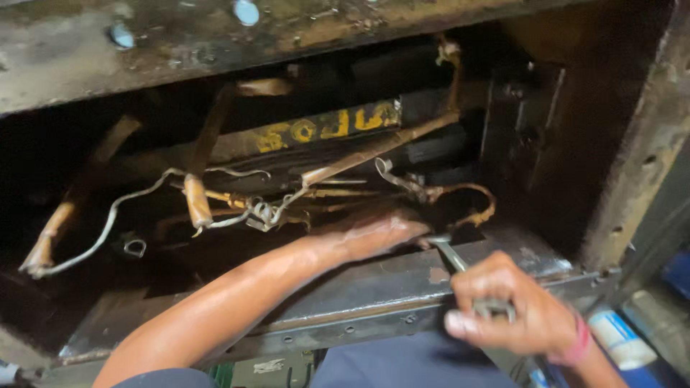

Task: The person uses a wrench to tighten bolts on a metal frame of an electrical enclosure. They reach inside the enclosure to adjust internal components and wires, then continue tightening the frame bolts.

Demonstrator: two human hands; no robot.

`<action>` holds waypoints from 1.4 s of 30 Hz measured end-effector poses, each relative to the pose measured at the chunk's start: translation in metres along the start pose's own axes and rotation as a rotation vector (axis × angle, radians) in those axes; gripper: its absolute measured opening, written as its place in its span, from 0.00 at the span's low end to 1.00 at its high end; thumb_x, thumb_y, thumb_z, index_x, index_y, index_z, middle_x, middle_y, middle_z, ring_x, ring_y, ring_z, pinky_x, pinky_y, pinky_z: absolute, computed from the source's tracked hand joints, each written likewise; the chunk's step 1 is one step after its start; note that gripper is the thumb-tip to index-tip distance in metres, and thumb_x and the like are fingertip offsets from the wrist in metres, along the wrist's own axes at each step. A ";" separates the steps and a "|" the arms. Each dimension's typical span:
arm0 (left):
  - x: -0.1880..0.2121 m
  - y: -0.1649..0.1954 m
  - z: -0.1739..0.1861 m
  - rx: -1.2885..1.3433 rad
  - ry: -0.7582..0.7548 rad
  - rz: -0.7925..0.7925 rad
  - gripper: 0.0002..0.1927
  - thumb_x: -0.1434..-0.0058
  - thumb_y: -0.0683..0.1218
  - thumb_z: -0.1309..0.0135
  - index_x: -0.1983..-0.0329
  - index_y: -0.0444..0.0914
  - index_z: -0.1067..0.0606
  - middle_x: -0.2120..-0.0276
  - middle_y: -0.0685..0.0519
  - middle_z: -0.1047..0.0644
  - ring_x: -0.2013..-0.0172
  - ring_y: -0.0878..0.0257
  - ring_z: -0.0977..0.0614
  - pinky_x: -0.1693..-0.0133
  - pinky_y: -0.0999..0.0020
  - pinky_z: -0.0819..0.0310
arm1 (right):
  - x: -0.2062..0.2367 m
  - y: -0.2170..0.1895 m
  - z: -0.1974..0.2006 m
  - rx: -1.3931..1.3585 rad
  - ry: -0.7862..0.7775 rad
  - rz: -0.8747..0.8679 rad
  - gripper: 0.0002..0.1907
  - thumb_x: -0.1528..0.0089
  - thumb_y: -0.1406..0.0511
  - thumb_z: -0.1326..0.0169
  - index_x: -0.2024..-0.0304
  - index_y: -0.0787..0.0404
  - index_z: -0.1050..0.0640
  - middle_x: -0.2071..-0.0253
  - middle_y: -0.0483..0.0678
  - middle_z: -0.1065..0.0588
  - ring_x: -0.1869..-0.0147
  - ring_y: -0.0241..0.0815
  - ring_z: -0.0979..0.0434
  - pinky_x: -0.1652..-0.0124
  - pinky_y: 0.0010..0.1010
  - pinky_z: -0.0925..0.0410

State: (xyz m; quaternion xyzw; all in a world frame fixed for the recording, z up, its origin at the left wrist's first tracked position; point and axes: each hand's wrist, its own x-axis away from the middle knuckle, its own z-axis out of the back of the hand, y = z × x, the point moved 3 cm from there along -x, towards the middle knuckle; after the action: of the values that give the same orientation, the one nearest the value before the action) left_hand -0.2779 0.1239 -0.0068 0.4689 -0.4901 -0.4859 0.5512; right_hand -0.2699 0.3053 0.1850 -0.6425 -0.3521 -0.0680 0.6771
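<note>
- Overhead, a rusty metal housing (165, 43) spans the whole view, its open side showing a dark, grimy cavity.
- Inside the cavity lies a long black block (316, 133) with yellow painted marks, crossed by dusty copper-coloured tubes (198, 197) and a loose grey wire (108, 223).
- Along the lower edge runs a flat steel ledge (374, 287), worn and greasy, on which the left forearm rests.
- Reaching into the opening, the left hand (377, 231) lies flat, fingers pressed together, touching the tangle of tubes; whether it pinches anything cannot be told.
- Outside, the right hand (499, 305) is fisted around a metal wrench (449, 255), whose head sits at the ledge beside the left fingertips.
- Judging by the tangle, the tubes and wire remain in place, so the work looks far from finished.
</note>
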 end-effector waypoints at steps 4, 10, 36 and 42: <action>-0.014 0.024 0.004 0.316 -0.095 0.295 0.23 0.31 0.53 0.52 0.37 0.37 0.29 0.44 0.41 0.22 0.44 0.46 0.21 0.44 0.56 0.27 | 0.053 -0.010 0.021 0.143 0.232 0.141 0.22 0.34 0.58 0.40 0.77 0.61 0.30 0.80 0.47 0.34 0.73 0.42 0.30 0.68 0.33 0.38; -0.052 0.039 0.016 0.039 -0.076 0.176 0.22 0.31 0.51 0.51 0.37 0.36 0.28 0.45 0.38 0.23 0.44 0.44 0.22 0.44 0.54 0.28 | 0.130 0.016 0.023 0.056 1.033 0.081 0.23 0.30 0.59 0.41 0.75 0.63 0.31 0.77 0.48 0.34 0.71 0.41 0.32 0.67 0.33 0.40; -0.058 -0.063 -0.043 -0.892 -0.349 -0.498 0.19 0.33 0.45 0.57 0.47 0.34 0.20 0.48 0.40 0.19 0.49 0.47 0.19 0.44 0.53 0.27 | 0.113 0.114 0.041 0.686 1.325 -0.083 0.30 0.23 0.59 0.43 0.78 0.64 0.35 0.82 0.48 0.43 0.78 0.40 0.44 0.71 0.33 0.46; -0.064 -0.072 -0.038 -0.293 -0.602 0.434 0.26 0.27 0.55 0.65 0.51 0.34 0.20 0.52 0.39 0.19 0.50 0.42 0.20 0.48 0.51 0.29 | 0.111 0.113 0.041 0.682 1.346 -0.080 0.30 0.24 0.58 0.43 0.77 0.65 0.34 0.81 0.49 0.42 0.78 0.40 0.44 0.71 0.33 0.46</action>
State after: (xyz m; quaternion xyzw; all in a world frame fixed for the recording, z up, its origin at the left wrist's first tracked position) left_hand -0.2487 0.1825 -0.0871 0.1074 -0.6428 -0.5385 0.5340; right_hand -0.1416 0.4014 0.1522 -0.2037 0.1127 -0.3576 0.9044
